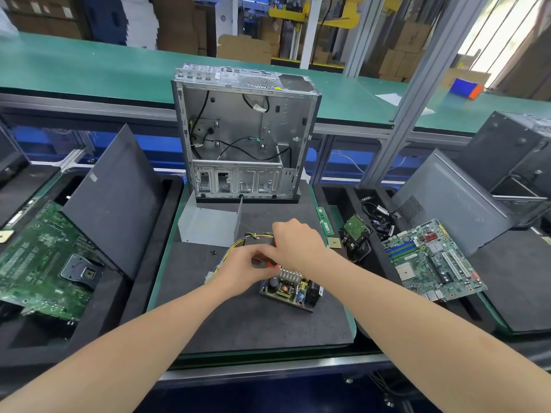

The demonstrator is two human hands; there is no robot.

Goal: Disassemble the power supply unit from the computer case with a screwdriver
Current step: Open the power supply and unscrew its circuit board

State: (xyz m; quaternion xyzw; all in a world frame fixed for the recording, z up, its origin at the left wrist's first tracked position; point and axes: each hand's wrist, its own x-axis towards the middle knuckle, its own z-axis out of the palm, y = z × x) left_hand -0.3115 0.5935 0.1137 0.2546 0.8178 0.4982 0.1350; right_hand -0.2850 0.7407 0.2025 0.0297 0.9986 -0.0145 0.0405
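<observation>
mat: black foam mat (238,323) on a green-rimmed tray, all the work sits on it
left hand: left hand (243,271) comes in from the near-left corner, over the mat's middle; fingers curled and bunched together at the lower end of the screwdriver, can't tell what exactly they pinch
power supply board: power supply board (290,290) lies flat right of the mat's middle, out of the case, cover off; heatsink fins and capacitors exposed; its far-left corner is hidden under the hands
screwdriver: screwdriver (273,265), red handle, only slivers show between the two hands; tip hidden
right hand: right hand (296,244) comes in from the near-right corner, fingers wrapped round the screwdriver handle, knuckles up
wires: yellow/black wires (253,236) run left from under the hands, white plug at the end near the left wrist
screw: small black screw (213,252) loose on the mat, left of the wires
cover: grey metal cover (208,223) towards the far-left corner, open side up
RAM stick: green RAM stick (325,222) along the mat's right edge, CPU chip (334,242) just nearer than it
computer case: computer case (244,135) upright at the mat's far edge, side open, only loose black cables inside
right tray: hard drive (356,234), motherboard (432,260), grey side panel (447,198) leaning
left tray: second motherboard (41,263), black side panel (116,198) leaning over it
far: green conveyor belt (89,70) behind the case
</observation>
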